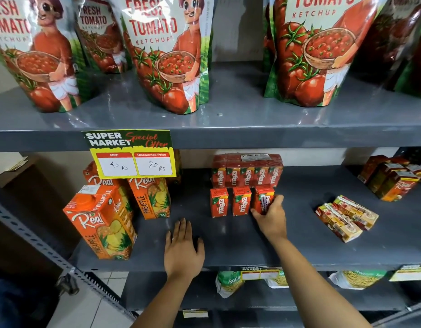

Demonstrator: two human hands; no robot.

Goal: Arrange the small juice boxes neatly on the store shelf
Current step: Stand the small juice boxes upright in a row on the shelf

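Note:
Three small red Maaza juice boxes stand in a row on the grey middle shelf [228, 245]. My right hand [272, 216] grips the rightmost box [263, 197], which stands upright next to the middle box [241, 201]; the left box [219, 202] stands apart beside them. Behind the row sits a shrink-wrapped pack of Maaza boxes [247, 170]. Two small juice boxes [346, 216] lie on their sides to the right. My left hand [182, 249] rests flat on the shelf, palm down, fingers apart, holding nothing.
Tall orange Real pineapple cartons [103, 223] stand at the left under a yellow price tag [131, 153]. More small Real boxes [394, 179] cluster at the far right. Ketchup pouches [166, 55] fill the shelf above. Noodle packets [230, 281] lie on the shelf below.

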